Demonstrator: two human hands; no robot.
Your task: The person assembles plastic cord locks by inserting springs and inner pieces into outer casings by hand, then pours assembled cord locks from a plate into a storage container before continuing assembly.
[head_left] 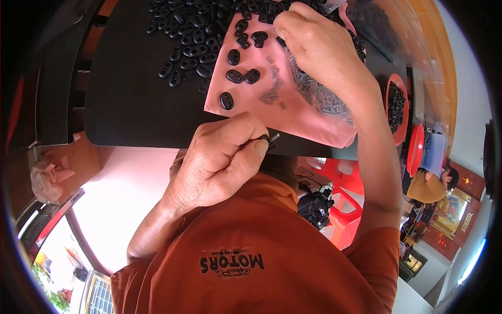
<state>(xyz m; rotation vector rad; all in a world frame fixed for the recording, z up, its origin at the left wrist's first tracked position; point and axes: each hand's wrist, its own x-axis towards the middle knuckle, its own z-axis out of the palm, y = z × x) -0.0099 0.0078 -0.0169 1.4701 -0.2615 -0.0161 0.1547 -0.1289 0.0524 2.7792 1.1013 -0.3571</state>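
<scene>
A: Left hand first, what's it doing?

B: The left hand (222, 162) is pinching tight, thumb against curled forefinger, and it's holding a small black piece (270, 143) with a spring (275, 137) poking out past the thumb!

A: And where's that piece sitting?

B: It's hanging by the table's near edge, just off the pink sheet (314, 131), well apart from the right hand (324, 47).

A: And that one?

B: It's bending its fingers near the black clips (234, 56); I can't tell whether it's gripping anything. Silvery bits (319, 97) are lying beside its forearm.
</scene>
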